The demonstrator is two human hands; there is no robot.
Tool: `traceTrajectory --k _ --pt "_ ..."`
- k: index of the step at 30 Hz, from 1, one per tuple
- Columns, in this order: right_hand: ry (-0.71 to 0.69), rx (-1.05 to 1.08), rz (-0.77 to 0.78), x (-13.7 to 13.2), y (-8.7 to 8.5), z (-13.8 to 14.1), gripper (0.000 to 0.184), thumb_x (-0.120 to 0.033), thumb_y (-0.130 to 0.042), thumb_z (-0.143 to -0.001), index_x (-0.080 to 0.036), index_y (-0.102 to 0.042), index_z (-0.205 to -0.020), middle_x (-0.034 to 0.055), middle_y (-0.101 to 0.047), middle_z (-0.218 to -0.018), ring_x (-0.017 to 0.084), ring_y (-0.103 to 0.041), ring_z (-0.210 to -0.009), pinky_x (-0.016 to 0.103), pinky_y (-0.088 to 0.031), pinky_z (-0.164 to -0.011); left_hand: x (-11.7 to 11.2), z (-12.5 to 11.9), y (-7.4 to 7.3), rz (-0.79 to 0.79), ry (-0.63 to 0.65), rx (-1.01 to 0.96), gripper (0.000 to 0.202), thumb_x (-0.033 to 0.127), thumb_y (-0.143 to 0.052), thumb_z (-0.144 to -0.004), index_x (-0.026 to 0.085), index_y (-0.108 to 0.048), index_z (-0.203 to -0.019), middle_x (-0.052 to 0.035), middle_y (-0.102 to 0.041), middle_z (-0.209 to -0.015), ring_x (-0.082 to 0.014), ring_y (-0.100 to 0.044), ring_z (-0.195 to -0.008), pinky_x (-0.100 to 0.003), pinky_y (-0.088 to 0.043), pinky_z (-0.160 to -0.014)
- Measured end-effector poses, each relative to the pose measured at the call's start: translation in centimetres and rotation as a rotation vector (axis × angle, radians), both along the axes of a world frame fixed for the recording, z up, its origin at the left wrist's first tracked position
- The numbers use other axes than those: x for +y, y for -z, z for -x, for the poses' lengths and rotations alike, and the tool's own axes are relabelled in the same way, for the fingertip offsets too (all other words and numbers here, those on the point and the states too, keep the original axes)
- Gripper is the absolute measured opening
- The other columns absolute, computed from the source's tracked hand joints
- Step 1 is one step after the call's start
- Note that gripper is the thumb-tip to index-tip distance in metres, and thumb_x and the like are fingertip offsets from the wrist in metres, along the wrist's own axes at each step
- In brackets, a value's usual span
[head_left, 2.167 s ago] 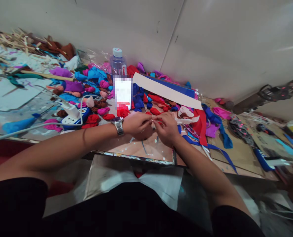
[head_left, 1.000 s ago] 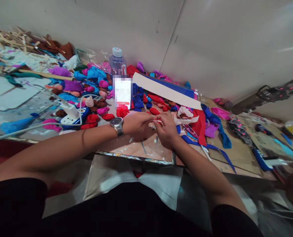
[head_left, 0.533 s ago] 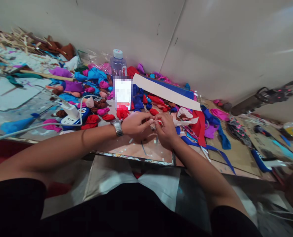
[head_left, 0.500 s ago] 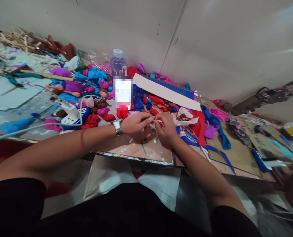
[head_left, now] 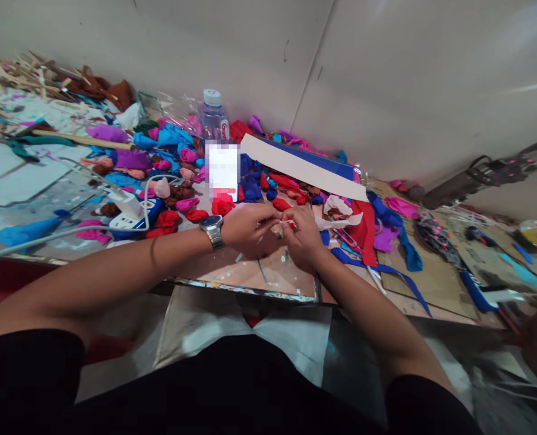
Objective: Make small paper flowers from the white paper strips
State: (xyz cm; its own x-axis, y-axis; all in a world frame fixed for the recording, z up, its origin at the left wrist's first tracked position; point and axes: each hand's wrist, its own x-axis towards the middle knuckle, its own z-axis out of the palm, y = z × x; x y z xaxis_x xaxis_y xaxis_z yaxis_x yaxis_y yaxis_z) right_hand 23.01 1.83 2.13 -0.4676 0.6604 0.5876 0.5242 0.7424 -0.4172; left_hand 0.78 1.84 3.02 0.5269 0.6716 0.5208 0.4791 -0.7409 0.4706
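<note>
Over the front of the table, my left hand (head_left: 250, 225) and my right hand (head_left: 303, 234) meet fingertip to fingertip. Both are closed in a pinch on something small and pale, with a bit of red showing beside it; fingers cover most of it. Just right of my right hand lies a pale paper strip (head_left: 347, 223), and whether it reaches into the fingers I cannot tell. A wide red strip (head_left: 365, 238) and a crumpled pale piece (head_left: 337, 205) are close by. Small red bunches (head_left: 223, 204) sit behind my left hand.
A phone (head_left: 223, 171) with a blurred screen leans by a clear bottle (head_left: 213, 118). At left are a power strip (head_left: 130, 220) with a white cable and green-handled pliers (head_left: 23, 145). A long cream strip (head_left: 299, 167) lies at the back. A dark jointed arm (head_left: 472, 178) stands at right.
Both hands stay together at almost the same spot, with only slight finger movement. The view has shifted a little.
</note>
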Motion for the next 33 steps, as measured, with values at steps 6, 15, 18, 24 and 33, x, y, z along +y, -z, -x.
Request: traceTrajectory --k 6,15,18,24,33 --pt "0.003 -0.013 -0.065 0.0 -0.3 -0.2 0.009 -0.034 -0.065 -0.101 -0.025 -0.068 -0.1 0.005 -0.075 -0.101 0.026 -0.064 -0.102 0.043 -0.045 -0.094 0.2 0.0 0.3 0.024 -0.009 -0.001 0.035 0.042 -0.05 -0.107 0.018 -0.074 -0.097 -0.0037 -0.074 -0.083 -0.0149 -0.063 -0.069 -0.028 -0.041 -0.066" --pt "0.009 -0.009 -0.092 0.0 -0.5 -0.4 0.012 -0.034 -0.066 -0.102 -0.025 -0.07 -0.097 0.0047 -0.078 -0.098 0.027 -0.064 -0.101 0.046 -0.045 -0.095 0.1 0.2 0.3 -0.057 0.04 0.018 0.031 0.041 -0.053 -0.106 0.018 -0.074 -0.107 -0.0044 -0.076 -0.091 -0.0161 -0.067 -0.077 -0.029 -0.046 -0.072" --pt "0.007 -0.001 -0.081 0.1 -0.4 -0.5 0.012 -0.034 -0.066 -0.102 -0.024 -0.071 -0.097 0.0048 -0.077 -0.097 0.026 -0.063 -0.101 0.045 -0.046 -0.094 0.3 0.2 0.5 -0.092 0.021 0.031 0.029 0.038 -0.052 -0.108 0.021 -0.074 -0.111 -0.0049 -0.078 -0.098 -0.0167 -0.07 -0.084 -0.028 -0.046 -0.074" --pt "0.01 0.028 -0.044 0.0 -0.5 -0.4 0.015 -0.037 -0.063 -0.103 -0.025 -0.069 -0.096 0.0054 -0.076 -0.097 0.026 -0.064 -0.101 0.044 -0.048 -0.094 0.2 0.3 -0.2 0.009 -0.021 0.008 0.035 0.046 -0.054 -0.106 0.019 -0.077 -0.105 -0.0056 -0.077 -0.092 -0.0162 -0.068 -0.078 -0.028 -0.045 -0.071" --pt "-0.013 -0.101 -0.177 -0.2 -0.7 -0.4 0.009 -0.031 -0.063 -0.101 -0.025 -0.07 -0.1 0.0036 -0.08 -0.101 0.027 -0.064 -0.106 0.048 -0.042 -0.102 1.0 0.2 -0.3 0.678 0.162 -0.183 0.059 0.067 -0.054 -0.1 0.015 -0.069 -0.076 -0.0051 -0.07 -0.068 -0.0146 -0.064 -0.064 -0.026 -0.048 -0.062"
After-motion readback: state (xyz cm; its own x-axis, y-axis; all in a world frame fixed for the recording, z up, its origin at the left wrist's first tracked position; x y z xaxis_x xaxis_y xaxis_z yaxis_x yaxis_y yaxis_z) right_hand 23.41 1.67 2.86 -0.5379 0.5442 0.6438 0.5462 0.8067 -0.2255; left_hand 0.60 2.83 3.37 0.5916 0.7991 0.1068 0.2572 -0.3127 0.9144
